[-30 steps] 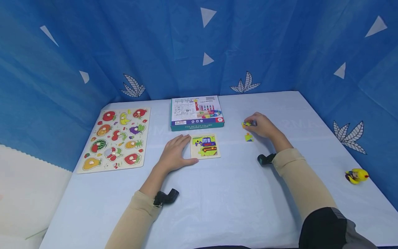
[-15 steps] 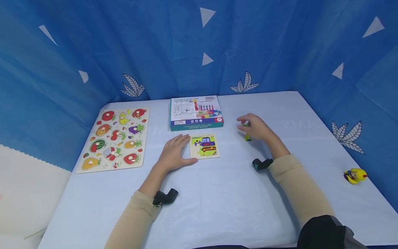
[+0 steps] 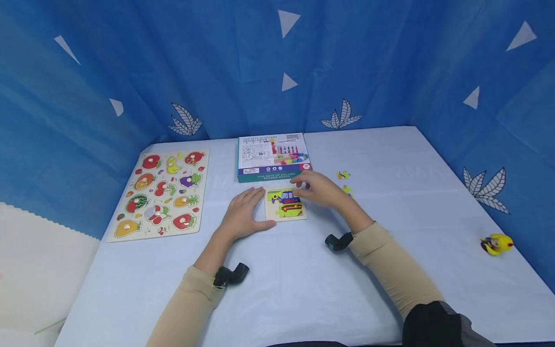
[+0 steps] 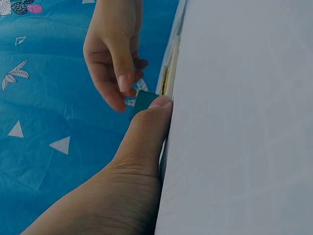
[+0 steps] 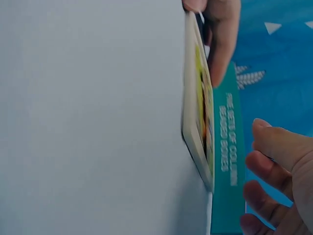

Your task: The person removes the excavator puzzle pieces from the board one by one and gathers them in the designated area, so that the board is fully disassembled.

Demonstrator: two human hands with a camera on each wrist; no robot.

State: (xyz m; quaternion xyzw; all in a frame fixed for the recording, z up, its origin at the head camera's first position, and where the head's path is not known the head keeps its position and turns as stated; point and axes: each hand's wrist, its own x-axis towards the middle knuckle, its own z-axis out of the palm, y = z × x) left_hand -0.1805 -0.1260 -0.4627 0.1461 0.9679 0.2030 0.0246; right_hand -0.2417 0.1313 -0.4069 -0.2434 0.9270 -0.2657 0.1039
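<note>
The vehicle puzzle (image 3: 284, 204) lies flat on the counter (image 3: 277, 294) between the hands, probably braced against sliding: the left hand (image 3: 244, 214), spread and gripping nothing, touches its side. The right hand (image 3: 318, 187), fingers loosely parted and seemingly empty, hovers at its far right corner. Loose pieces (image 3: 344, 175) sit to that hand's right, presumably for easy reach; a box (image 3: 260, 156) lies just beyond.

I see beige sleeves (image 3: 184, 306) with elbow-shaped black wrist cameras (image 3: 231, 274) at both cuffs, and black-and-grey cloth (image 3: 433, 323) by the table's (image 3: 303, 289) front right corner.
</note>
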